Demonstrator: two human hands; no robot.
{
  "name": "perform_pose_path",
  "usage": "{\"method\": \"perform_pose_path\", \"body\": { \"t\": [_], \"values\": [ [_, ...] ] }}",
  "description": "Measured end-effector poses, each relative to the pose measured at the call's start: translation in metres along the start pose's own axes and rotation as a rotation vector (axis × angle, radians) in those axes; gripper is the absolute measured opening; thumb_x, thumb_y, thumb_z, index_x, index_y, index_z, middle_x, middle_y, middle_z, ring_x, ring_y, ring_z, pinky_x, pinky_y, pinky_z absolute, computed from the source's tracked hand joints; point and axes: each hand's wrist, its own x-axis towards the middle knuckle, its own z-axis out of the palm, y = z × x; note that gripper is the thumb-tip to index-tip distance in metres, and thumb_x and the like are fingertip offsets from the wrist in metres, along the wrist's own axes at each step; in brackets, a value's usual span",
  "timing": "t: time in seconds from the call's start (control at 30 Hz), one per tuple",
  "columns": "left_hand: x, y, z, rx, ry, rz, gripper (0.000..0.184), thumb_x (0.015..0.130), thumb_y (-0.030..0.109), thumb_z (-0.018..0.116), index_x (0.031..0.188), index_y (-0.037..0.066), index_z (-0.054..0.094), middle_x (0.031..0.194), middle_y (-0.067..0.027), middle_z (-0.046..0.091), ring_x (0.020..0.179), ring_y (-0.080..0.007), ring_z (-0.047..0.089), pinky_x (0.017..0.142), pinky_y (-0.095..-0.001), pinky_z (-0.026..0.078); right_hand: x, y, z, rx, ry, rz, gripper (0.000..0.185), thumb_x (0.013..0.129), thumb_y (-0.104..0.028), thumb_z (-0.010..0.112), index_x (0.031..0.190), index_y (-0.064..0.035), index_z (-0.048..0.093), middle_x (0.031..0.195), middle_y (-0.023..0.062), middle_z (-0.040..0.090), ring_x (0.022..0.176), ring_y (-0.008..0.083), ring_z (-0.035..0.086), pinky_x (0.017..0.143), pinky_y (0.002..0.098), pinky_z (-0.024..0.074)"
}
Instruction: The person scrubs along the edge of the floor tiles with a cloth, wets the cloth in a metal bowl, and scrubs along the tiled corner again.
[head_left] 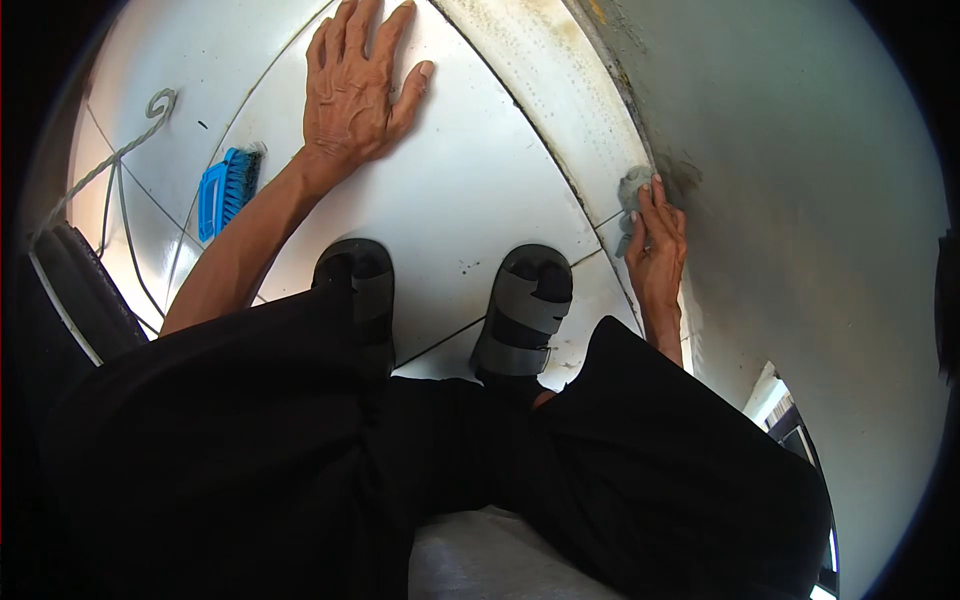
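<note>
My left hand (355, 95) lies flat on the white floor tiles (450, 170), fingers spread, with nothing in it. At the right, my right hand (657, 240) presses a crumpled grey-green cloth (632, 190) against the foot of the grey wall (780, 200), where it meets the pale border tiles (545, 60). The cloth is partly hidden by my fingers. Dark stains run along this joint. To the left of my left forearm a blue brush (225, 192) with dark bristles rests on the tiles.
A twisted wire hook (125, 152) stretches over the floor at the left, beside a dark object (85, 285) I cannot make out. My feet in black sandals (527, 310) stand at the centre, below both hands. Dark trousers cover my knees.
</note>
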Motion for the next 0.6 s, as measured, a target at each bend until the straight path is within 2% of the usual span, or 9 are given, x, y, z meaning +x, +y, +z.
{"method": "perform_pose_path", "body": {
  "t": [0.03, 0.1, 0.17, 0.33, 0.5, 0.57, 0.6],
  "values": [
    [0.000, 0.000, 0.000, -0.001, -0.003, -0.003, 0.070, 0.095, 0.038, 0.052, 0.150, -0.005, 0.041, 0.158, -0.0348, 0.029, 0.149, -0.0488, 0.024, 0.121, -0.0609, 0.018, 0.011, -0.007, 0.005, 0.004, 0.000, 0.006, 0.041, 0.090, 0.010, 0.063, 0.130, 0.0021, 0.066, 0.142, 0.0218, 0.059, 0.113, 0.0378, 0.061, 0.102, 0.0435, 0.0496],
    [0.002, 0.000, 0.005, -0.004, 0.004, -0.001, 0.071, 0.095, 0.039, 0.052, 0.150, -0.004, 0.041, 0.158, -0.0347, 0.028, 0.149, -0.0488, 0.024, 0.121, -0.0611, 0.018, 0.044, -0.025, 0.020, 0.006, 0.129, -0.152, 0.042, 0.088, 0.010, 0.064, 0.129, 0.0030, 0.066, 0.140, 0.0221, 0.061, 0.112, 0.0391, 0.061, 0.101, 0.0432, 0.0508],
    [0.003, -0.007, 0.018, 0.013, 0.251, 0.093, 0.060, 0.100, 0.039, 0.055, 0.154, 0.017, 0.044, 0.161, -0.0181, 0.034, 0.152, -0.0354, 0.026, 0.123, -0.0506, 0.021, 0.084, -0.044, 0.035, 0.020, 0.198, -0.199, 0.041, 0.088, 0.007, 0.064, 0.128, 0.0023, 0.067, 0.138, 0.0213, 0.063, 0.109, 0.0402, 0.062, 0.097, 0.0441, 0.0527],
    [0.000, -0.010, 0.020, 0.016, 0.251, 0.108, 0.060, 0.100, 0.040, 0.054, 0.154, 0.017, 0.043, 0.161, -0.0185, 0.035, 0.152, -0.0357, 0.026, 0.123, -0.0502, 0.021, 0.136, -0.080, 0.040, 0.045, 0.258, -0.262, 0.039, 0.090, 0.002, 0.064, 0.129, -0.0002, 0.067, 0.138, 0.0202, 0.063, 0.106, 0.0404, 0.061, 0.092, 0.0458, 0.0541],
    [0.001, -0.011, 0.022, 0.013, 0.259, 0.104, 0.060, 0.101, 0.041, 0.054, 0.154, 0.017, 0.044, 0.162, -0.0169, 0.035, 0.153, -0.0358, 0.026, 0.124, -0.0504, 0.021, 0.047, -0.021, 0.018, -0.022, 0.130, -0.149, 0.040, 0.090, 0.005, 0.064, 0.130, -0.0005, 0.068, 0.142, 0.0203, 0.060, 0.109, 0.0381, 0.061, 0.096, 0.0433, 0.0524],
    [0.001, -0.005, 0.015, 0.009, 0.248, 0.089, 0.059, 0.100, 0.041, 0.054, 0.154, 0.017, 0.044, 0.162, -0.0174, 0.035, 0.153, -0.0356, 0.026, 0.123, -0.0508, 0.021, 0.005, 0.003, 0.008, 0.012, 0.049, -0.005, 0.043, 0.088, 0.010, 0.064, 0.130, 0.0006, 0.068, 0.144, 0.0207, 0.059, 0.111, 0.0378, 0.060, 0.099, 0.0431, 0.0506],
    [0.001, 0.001, 0.006, 0.025, 0.159, 0.055, 0.062, 0.098, 0.038, 0.054, 0.151, 0.006, 0.043, 0.158, -0.0256, 0.035, 0.149, -0.0416, 0.028, 0.121, -0.0547, 0.021, 0.003, 0.005, 0.005, 0.013, 0.038, -0.005, 0.043, 0.088, 0.010, 0.064, 0.130, 0.0006, 0.068, 0.144, 0.0207, 0.059, 0.111, 0.0378, 0.060, 0.099, 0.0431, 0.0506]
  ]
}}
